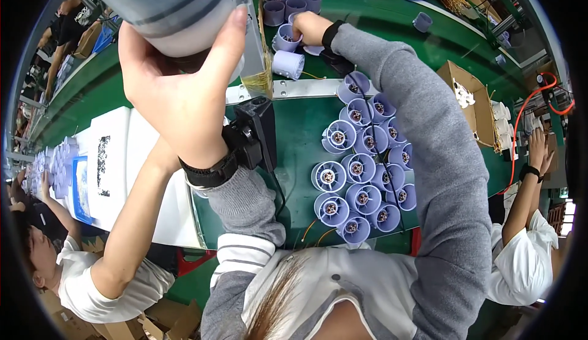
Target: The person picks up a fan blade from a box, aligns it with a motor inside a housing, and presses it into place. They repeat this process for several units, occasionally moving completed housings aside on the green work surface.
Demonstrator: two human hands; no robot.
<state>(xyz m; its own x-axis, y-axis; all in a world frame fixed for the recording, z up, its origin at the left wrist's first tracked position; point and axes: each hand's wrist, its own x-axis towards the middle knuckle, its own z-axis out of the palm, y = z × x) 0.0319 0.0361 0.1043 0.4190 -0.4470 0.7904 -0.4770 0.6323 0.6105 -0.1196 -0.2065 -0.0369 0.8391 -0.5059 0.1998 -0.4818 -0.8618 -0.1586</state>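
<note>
My left fingers grasped a grey cylinder, my right fingers touched a purple cup, grip unclear, while cups with fitted cores stood grouped on the worktop.

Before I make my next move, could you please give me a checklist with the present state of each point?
1. Left hand supports the grey cylinder: ok, thumb and fingers are around its lower end.
2. Inside of that cylinder: cannot tell, it is hidden.
3. Right hand is at an upright lilac cup: ok, fingers at its rim.
4. Right-hand grip firm: cannot tell, fingertips are hidden.
5. Neighbouring cup upright: not ok, it lies on its side.
6. Cup group near the body stands open end up: ok.
</note>
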